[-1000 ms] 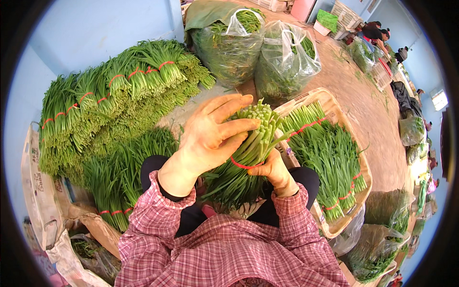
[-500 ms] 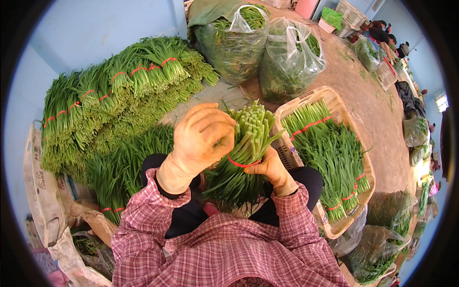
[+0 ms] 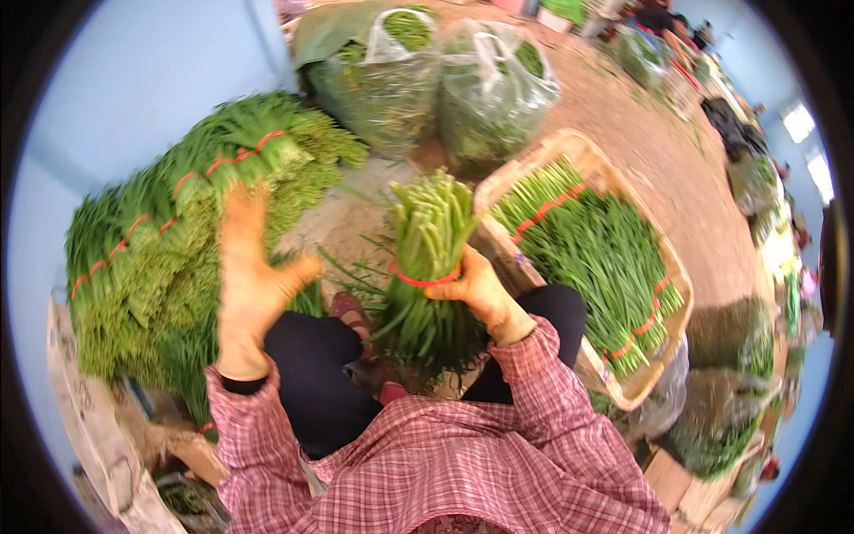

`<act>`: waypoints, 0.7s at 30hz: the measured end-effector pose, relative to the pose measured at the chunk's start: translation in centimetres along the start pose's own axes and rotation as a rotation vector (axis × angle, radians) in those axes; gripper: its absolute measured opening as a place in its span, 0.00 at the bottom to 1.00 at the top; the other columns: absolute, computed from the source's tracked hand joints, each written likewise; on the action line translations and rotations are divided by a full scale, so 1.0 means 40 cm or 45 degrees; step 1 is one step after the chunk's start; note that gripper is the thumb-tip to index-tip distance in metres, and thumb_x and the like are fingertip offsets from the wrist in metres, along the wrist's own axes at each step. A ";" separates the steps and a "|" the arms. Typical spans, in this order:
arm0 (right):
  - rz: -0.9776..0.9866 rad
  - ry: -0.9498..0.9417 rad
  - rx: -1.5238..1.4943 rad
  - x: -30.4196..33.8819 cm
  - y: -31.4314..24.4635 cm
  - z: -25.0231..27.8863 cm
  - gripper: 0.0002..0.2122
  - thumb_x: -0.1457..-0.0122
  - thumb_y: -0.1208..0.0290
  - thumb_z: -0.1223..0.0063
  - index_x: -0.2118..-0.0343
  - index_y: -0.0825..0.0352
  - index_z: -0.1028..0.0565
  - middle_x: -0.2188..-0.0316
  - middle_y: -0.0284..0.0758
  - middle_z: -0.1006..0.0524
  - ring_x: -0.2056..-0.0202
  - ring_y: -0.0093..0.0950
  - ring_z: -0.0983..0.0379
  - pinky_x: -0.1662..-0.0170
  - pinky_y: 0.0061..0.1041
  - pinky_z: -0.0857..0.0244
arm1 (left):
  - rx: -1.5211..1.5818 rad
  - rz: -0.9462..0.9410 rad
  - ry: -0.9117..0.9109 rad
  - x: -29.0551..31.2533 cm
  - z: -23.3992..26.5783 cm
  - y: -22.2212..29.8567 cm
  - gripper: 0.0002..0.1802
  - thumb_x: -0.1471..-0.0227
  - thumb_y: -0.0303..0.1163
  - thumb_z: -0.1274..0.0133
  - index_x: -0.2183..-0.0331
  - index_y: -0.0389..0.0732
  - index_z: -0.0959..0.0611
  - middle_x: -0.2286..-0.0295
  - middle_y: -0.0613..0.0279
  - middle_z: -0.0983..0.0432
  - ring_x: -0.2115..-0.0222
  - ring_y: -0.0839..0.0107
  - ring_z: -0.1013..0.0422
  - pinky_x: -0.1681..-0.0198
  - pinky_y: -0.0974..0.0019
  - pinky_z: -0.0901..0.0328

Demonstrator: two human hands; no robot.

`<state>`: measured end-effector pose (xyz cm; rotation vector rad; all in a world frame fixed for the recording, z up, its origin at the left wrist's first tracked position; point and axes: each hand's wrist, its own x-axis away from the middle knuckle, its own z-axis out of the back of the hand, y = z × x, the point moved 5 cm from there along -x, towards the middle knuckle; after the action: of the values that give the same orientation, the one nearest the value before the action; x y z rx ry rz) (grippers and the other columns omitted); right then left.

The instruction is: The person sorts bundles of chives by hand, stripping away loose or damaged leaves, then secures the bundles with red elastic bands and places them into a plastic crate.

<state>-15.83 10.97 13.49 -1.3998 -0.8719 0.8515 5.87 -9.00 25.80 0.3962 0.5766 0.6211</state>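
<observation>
A thick bundle of garlic chives point(image 3: 433, 222) stands upright between my knees, its pale cut stems at the top and its dark leaves hanging down. Round its middle runs a red band point(image 3: 414, 279). My right hand point(image 3: 482, 292), in an orange-tan glove, grips the bundle from the right side, with the thumb across the front at the band. My left hand point(image 3: 247, 280), gloved too and smeared by motion, is raised on the left with thumb and fingers spread and nothing in it. Behind it lies a tall pile of banded chives point(image 3: 147, 258).
To my right, a tan plastic crate point(image 3: 673, 267) holds more banded chives. Two clear plastic bags point(image 3: 384, 102) of greens stand ahead at the wall's end. Cardboard point(image 3: 102, 427) lies at the lower left. Further bags point(image 3: 725, 418) sit at the right.
My left hand has moved away from the bundle to the left, and its curled fingers have spread. The bundle stays in my right hand, now more upright. The whole view has shifted.
</observation>
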 end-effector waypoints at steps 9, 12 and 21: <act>0.396 0.213 -0.436 0.031 -0.218 0.005 0.41 0.64 0.78 0.27 0.42 0.71 0.35 0.50 0.35 0.25 0.46 0.27 0.33 0.40 0.28 0.41 | 1.202 0.294 -0.382 0.096 -0.367 0.099 0.59 0.71 0.23 0.25 0.38 0.34 0.39 0.49 0.54 0.28 0.52 0.63 0.28 0.47 0.58 0.33; 0.536 0.346 -0.566 0.080 -0.289 0.082 0.42 0.66 0.79 0.25 0.42 0.69 0.33 0.50 0.35 0.26 0.46 0.27 0.33 0.41 0.29 0.40 | 0.739 -0.180 -0.302 -0.023 -0.273 0.264 0.50 0.66 0.23 0.29 0.40 0.33 0.34 0.51 0.51 0.25 0.52 0.63 0.27 0.46 0.62 0.33; 0.512 0.885 -0.888 0.457 -0.066 0.381 0.36 0.51 0.71 0.31 0.38 0.65 0.36 0.42 0.35 0.30 0.41 0.33 0.35 0.38 0.36 0.40 | 0.196 -1.399 -0.898 -0.107 -0.413 0.899 0.43 0.68 0.28 0.31 0.44 0.51 0.24 0.60 0.53 0.20 0.59 0.53 0.24 0.54 0.57 0.30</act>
<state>-21.32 34.13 16.08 -2.3435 -0.3381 0.2725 -22.47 18.04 32.91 0.3497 0.0946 -0.6152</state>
